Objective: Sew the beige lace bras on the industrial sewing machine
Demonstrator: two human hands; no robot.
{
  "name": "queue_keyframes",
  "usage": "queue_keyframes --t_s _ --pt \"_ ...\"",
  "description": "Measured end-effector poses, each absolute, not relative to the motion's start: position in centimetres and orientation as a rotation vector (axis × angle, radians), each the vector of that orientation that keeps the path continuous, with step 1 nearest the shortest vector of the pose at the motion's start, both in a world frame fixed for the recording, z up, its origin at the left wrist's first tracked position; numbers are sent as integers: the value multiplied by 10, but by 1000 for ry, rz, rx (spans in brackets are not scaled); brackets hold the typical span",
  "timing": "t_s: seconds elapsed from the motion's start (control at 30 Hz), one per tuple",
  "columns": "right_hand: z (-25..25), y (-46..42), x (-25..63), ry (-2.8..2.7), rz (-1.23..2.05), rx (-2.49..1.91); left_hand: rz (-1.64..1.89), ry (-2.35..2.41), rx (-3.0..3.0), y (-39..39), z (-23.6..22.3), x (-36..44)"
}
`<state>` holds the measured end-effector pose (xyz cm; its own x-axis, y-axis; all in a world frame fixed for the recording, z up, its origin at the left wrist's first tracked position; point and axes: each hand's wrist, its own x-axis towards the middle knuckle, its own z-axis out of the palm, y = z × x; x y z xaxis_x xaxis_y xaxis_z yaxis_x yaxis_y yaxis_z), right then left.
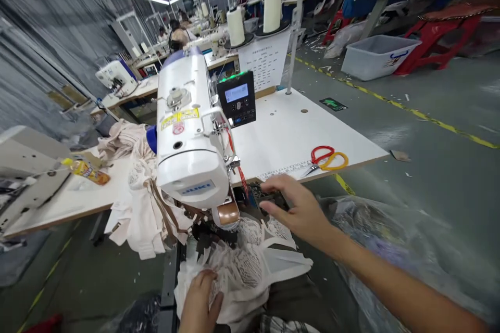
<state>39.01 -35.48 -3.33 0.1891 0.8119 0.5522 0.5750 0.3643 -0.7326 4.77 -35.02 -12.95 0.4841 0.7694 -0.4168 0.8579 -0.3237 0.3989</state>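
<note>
My left hand (201, 299) is low in the view, its fingers curled onto a white lace bra (250, 268) that lies heaped over my lap. Thumb and fingers of my right hand (291, 205) are spread apart with nothing between them, just off the front edge of the white table (277, 130). Left of that hand stands a white sewing machine (191, 166), with a copper-coloured curved plate (227, 214) below its head. Scissors with red and yellow handles (328, 158) lie on the table beside a ruler strip (287, 169).
Pale fabric pieces (142, 197) hang over the table at left, near a yellow drink bottle (88, 170). A control panel (237, 100) and thread cones (272, 10) stand behind the machine. Clear plastic bags (375, 234) lie on the floor at right, with a plastic bin (377, 57) farther back.
</note>
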Motion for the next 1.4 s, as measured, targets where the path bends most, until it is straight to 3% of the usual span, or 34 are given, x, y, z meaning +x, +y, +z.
queue_keyframes --t_s 0.1,0.17,0.47,0.67,0.9,1.03,1.13,1.27,1.4 --pt "38 -336 392 -1523 -298 -1066 -34 1359 2111 -355 -127 48" --pt "71 -319 389 -1569 -497 -1016 0 1381 2105 -354 -124 48" --pt "110 -279 385 -1537 -767 -975 -178 1457 1960 -362 -132 28" --pt "105 -297 377 -1462 -532 -926 -6 1498 1961 -366 -102 24" --pt "35 -345 357 -1477 395 -853 196 1416 1967 -370 -63 36" --pt "-8 -334 343 -1254 670 -923 234 1258 2061 -376 -33 59" --pt "-14 -325 341 -1170 724 -806 414 1059 2325 -368 16 74" --pt "-14 -328 352 -1170 823 -716 788 690 2954 -329 124 103" --pt "-41 -338 360 -552 944 -752 803 142 3637 -271 222 164"
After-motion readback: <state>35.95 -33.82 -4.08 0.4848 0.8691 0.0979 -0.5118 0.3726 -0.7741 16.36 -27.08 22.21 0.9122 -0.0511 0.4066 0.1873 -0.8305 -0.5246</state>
